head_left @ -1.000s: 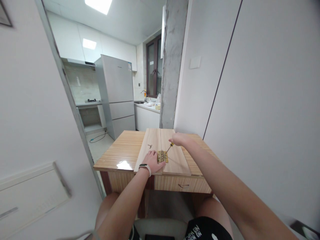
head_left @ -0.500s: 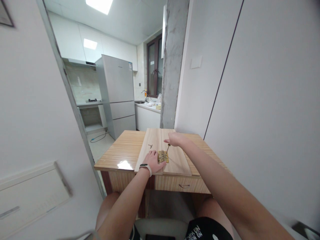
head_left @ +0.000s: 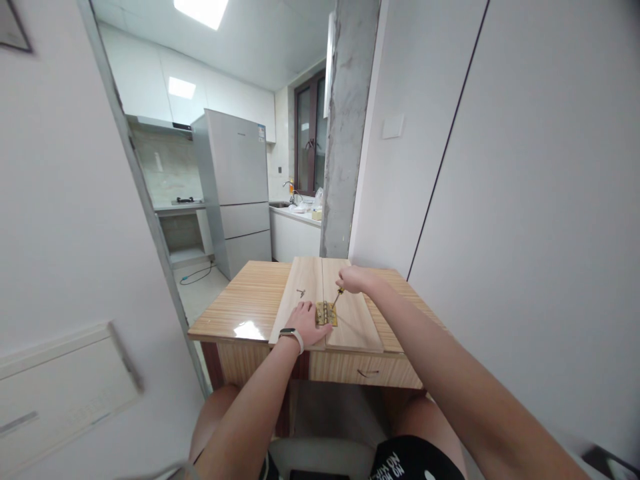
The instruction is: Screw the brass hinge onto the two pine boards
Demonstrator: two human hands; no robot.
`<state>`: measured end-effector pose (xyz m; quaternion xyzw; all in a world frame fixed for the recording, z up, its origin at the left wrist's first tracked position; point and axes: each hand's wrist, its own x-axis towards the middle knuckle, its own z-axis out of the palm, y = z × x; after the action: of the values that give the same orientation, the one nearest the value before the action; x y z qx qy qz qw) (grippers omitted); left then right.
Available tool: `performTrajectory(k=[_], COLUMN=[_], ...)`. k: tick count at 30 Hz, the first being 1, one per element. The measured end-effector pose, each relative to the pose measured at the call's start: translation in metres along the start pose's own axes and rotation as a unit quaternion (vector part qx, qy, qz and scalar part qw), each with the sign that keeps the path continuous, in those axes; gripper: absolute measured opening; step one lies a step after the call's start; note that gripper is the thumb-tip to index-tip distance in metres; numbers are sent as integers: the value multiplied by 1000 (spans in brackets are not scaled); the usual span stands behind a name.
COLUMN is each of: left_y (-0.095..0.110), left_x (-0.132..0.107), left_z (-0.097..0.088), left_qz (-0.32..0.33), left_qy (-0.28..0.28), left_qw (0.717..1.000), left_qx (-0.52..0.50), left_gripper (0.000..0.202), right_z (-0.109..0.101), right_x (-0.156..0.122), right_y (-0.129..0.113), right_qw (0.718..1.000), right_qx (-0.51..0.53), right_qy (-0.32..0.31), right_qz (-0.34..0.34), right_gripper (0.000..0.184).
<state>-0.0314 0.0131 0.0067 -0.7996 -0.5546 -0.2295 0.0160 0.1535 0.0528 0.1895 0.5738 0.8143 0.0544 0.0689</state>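
Two pale wooden boards (head_left: 305, 283) lie side by side on a striped wooden table (head_left: 247, 300). A brass hinge (head_left: 326, 313) spans their seam near the front. My left hand (head_left: 307, 323), with a watch on the wrist, lies flat on the left board with fingers against the hinge. My right hand (head_left: 353, 279) is closed round the handle of a small screwdriver (head_left: 339, 295), whose tip points down at the hinge's right leaf. A few loose screws (head_left: 301, 292) lie on the left board.
The table has a drawer (head_left: 367, 370) at its front. A concrete pillar (head_left: 345, 133) and white wall stand behind it. To the left an open doorway shows a kitchen with a grey fridge (head_left: 235, 193) and counter. My knees are under the table.
My right hand shifted slightly left and then back, with the screwdriver turning on the hinge. The left hand has stayed put.
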Motion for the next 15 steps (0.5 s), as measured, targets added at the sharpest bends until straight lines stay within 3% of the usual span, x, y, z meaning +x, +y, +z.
performTrajectory(k=[7, 11, 15], left_y=[2, 2, 2], left_x=[-1, -1, 0], left_z=[-3, -3, -3], left_qz=[0, -5, -5], left_qy=[-5, -16, -16], left_qw=[1000, 1000, 1000], left_qx=[-3, -11, -13], left_gripper=[73, 74, 73], right_z=[4, 12, 13], right_x=[8, 7, 2], right_y=[11, 15, 14], right_qw=[998, 996, 999], right_qx=[43, 78, 46], right_qy=[-7, -7, -2], right_qz=[-35, -41, -7], right_gripper=[17, 24, 40])
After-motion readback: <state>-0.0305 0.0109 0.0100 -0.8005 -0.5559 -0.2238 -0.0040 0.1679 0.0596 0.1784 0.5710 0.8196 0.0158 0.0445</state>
